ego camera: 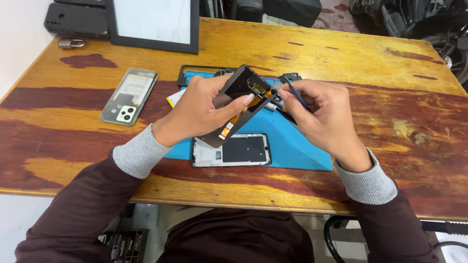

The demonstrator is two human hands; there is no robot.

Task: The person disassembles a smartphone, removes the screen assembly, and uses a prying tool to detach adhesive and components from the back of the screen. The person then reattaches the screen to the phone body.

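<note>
At frame centre, my left hand (197, 109) grips a tilted dark phone screen panel (239, 104). My right hand (319, 114) pinches a thin blue tool (295, 95) at its top edge, above the blue mat (292, 146).

blue mat (297, 146) partly hidden, tool tip unclear

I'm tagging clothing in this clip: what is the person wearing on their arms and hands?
Both arms wear dark maroon sleeves ending in ribbed light grey cuffs at the wrists. The left hand and right hand are bare: no gloves, rings or watch visible.
</note>
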